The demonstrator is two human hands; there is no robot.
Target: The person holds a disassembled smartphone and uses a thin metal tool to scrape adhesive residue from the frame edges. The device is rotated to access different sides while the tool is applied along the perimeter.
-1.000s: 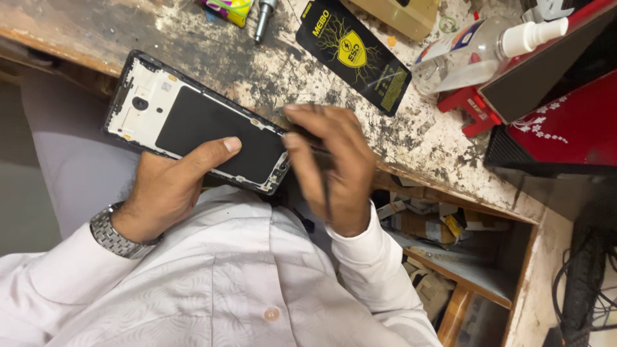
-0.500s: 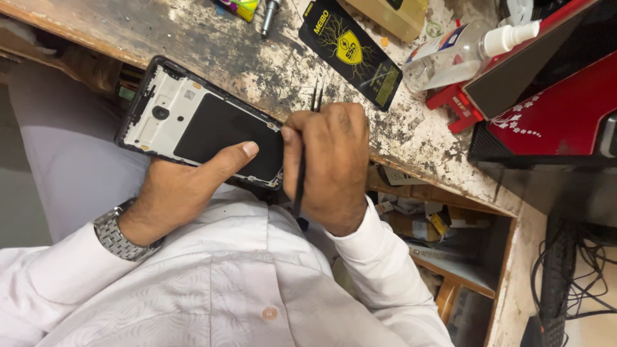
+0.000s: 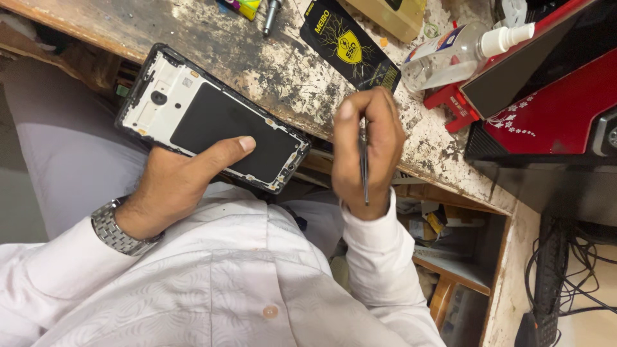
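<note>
Counter edge: the worn, paint-flecked counter [image 3: 270, 71] runs diagonally from upper left to lower right; its front edge passes just behind both hands
Phone frame: the opened phone frame [image 3: 212, 119] lies tilted, its upper half over the counter edge, its lower half overhanging the lap
Open room: free space lies between the phone frame and the right hand, and below the edge over the white shirt [image 3: 212, 283]
Obstacles: a black packet [image 3: 350, 45], a clear bottle [image 3: 463, 48] and a red case [image 3: 546, 96] crowd the counter to the right
Left hand: the left hand [image 3: 173, 183] cradles the phone frame from beneath, thumb laid flat on the dark panel, fingers wrapped under
Right hand: the right hand [image 3: 366, 148] is raised clear of the phone frame, fingers pressed together, pinching thin tweezers [image 3: 364, 170] that point down toward the wrist
Wrist: a metal watch [image 3: 116, 228] sits on the left wrist
</note>
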